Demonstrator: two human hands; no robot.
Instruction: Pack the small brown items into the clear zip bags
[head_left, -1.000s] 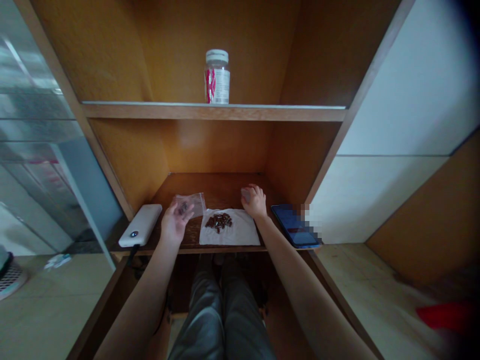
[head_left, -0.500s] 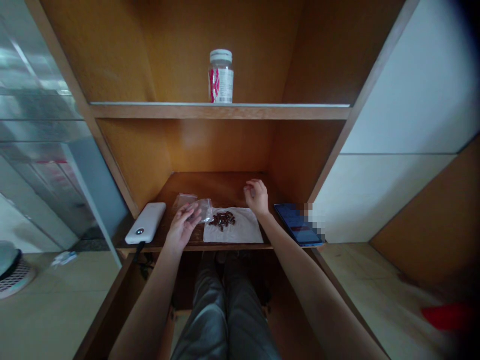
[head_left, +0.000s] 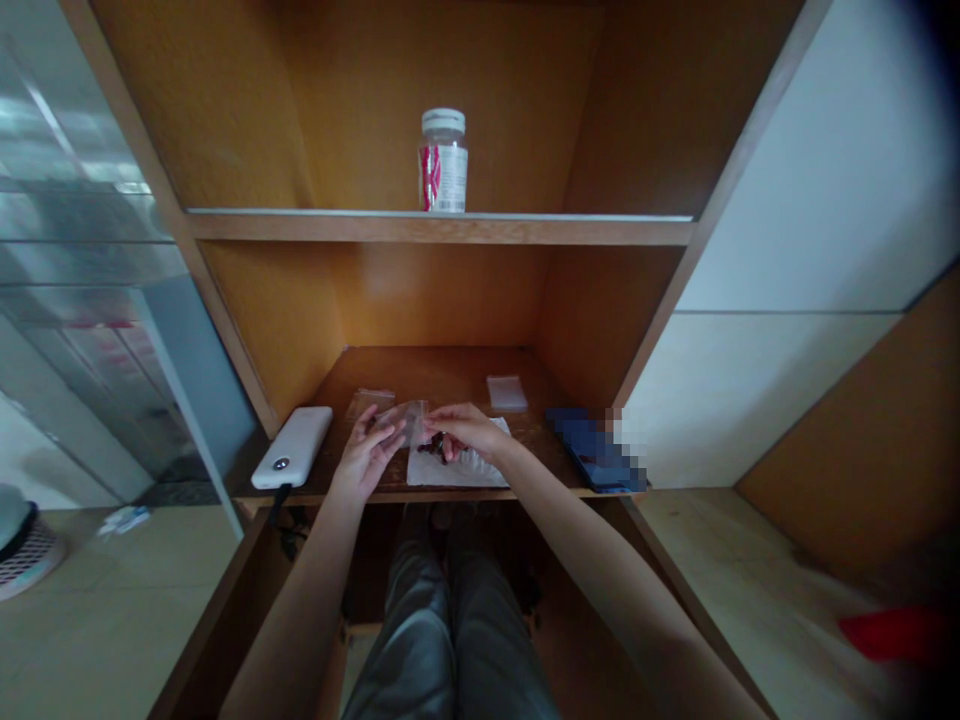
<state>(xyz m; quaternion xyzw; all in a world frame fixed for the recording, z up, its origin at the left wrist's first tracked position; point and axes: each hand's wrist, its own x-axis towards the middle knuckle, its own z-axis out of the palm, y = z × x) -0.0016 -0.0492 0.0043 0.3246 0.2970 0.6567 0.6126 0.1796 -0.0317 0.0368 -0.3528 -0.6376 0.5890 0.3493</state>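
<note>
A small clear zip bag (head_left: 412, 425) is held in my left hand (head_left: 365, 460), its fingers closed on the bag's left side. My right hand (head_left: 465, 430) reaches in over a white paper napkin (head_left: 427, 472), with thumb and fingertips pinched at the bag's right edge. Dark brown softgel capsules (head_left: 433, 447) lie in a pile on the napkin, partly covered by my right hand. Another clear bag (head_left: 370, 401) rests flat just behind my left hand. Farther back on the right lies a small whitish-clear bag or stack of bags (head_left: 507, 393).
A white power bank (head_left: 294, 447) with a cable sits at the left of the wooden shelf board (head_left: 442, 362). At the right lies a dark phone (head_left: 589, 445). On the shelf above stands a clear bottle with a white cap (head_left: 443, 165). An open drawer is below the board.
My right hand has come left and forward from the back right to the bag's edge, uncovering the whitish-clear bag or stack there. My left hand stays put with its bag.
</note>
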